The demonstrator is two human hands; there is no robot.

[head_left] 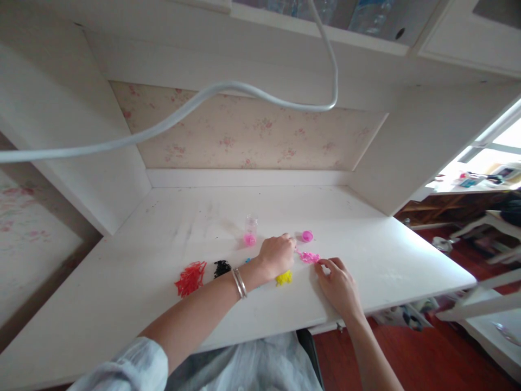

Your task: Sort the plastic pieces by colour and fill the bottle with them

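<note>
My left hand [279,255] reaches across the white desk with its fingers curled into a pinch. Whatever lies between those fingertips is too small to make out; pink bits show right beside them. My right hand [338,285] rests at the right edge of a pile of small pink pieces [310,257], thumb and fingers drawn together there, their contents unclear. Just behind the pile lies a round pink lid [307,236]. A small clear jar [252,221] with pink at its lower end is left of it. Yellow pieces [284,278] lie under my left wrist.
Farther left are black pieces [222,268] and a heap of red strands [191,278]; blue pieces [247,260] are mostly hidden by my left forearm. A white cable [228,87] hangs across the view above the desk [366,233]. Side panels bound the desk left and right.
</note>
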